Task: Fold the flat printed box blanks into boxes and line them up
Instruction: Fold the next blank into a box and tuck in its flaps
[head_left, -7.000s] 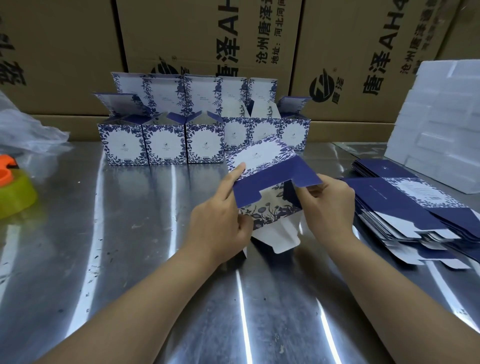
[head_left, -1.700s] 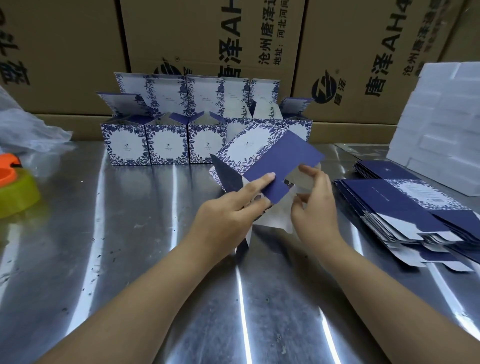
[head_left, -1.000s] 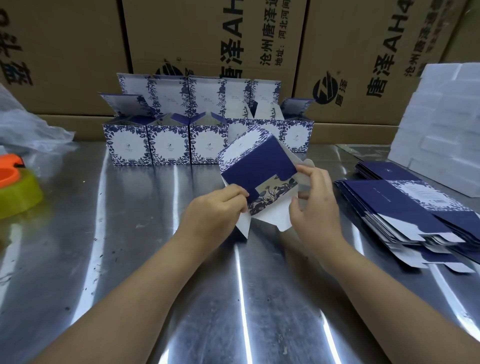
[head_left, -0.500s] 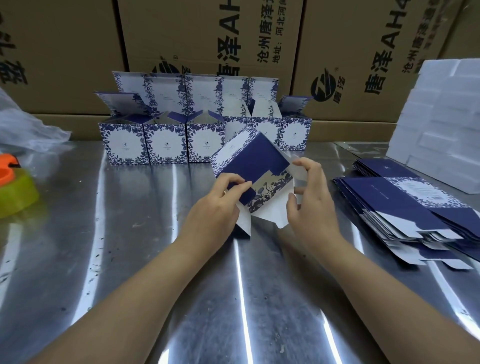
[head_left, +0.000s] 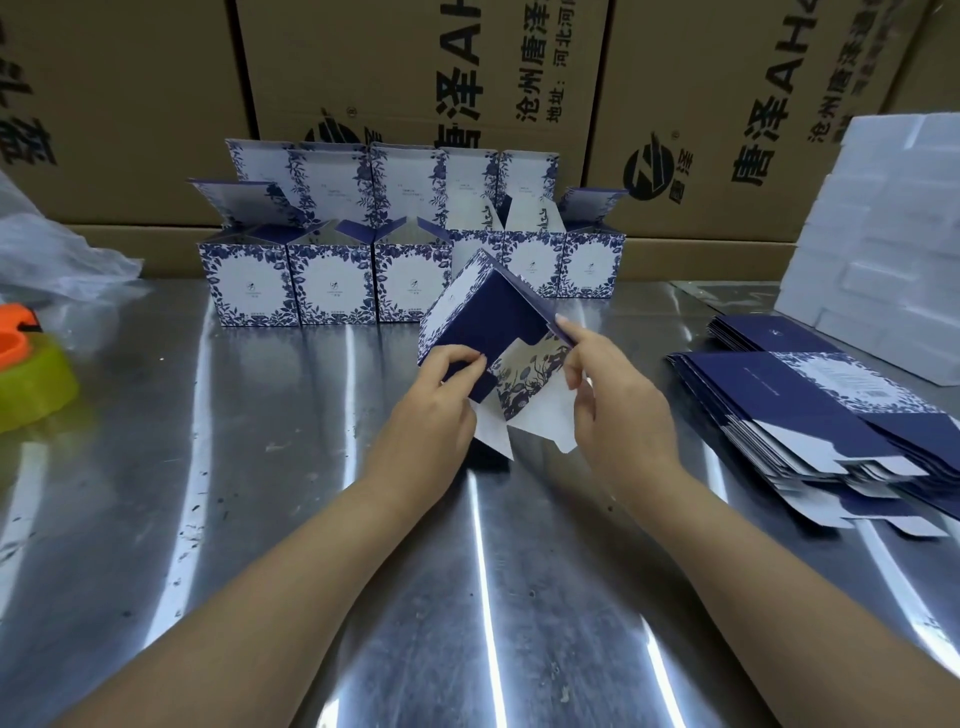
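A half-folded blue-and-white printed box (head_left: 483, 317) is tilted above the middle of the steel table, its bottom flaps facing me. My left hand (head_left: 436, 410) grips its lower left corner, thumb on a navy flap. My right hand (head_left: 613, 400) holds the right side, its forefinger pressing the navy flap's edge. Several folded boxes (head_left: 332, 280) with lids up stand in rows at the back. A stack of flat blanks (head_left: 810, 415) lies on the right.
Big brown cartons (head_left: 415, 78) wall off the back. White foam blocks (head_left: 878, 234) are stacked at the far right. A yellow-and-orange tape dispenser (head_left: 26, 374) and a clear plastic bag (head_left: 47, 249) sit at the left edge of the steel table (head_left: 260, 519).
The box has been turned and its navy bottom flap folded down over the floral flap. My right forefinger moved up onto the flap's edge; my left thumb shifted onto the lower corner.
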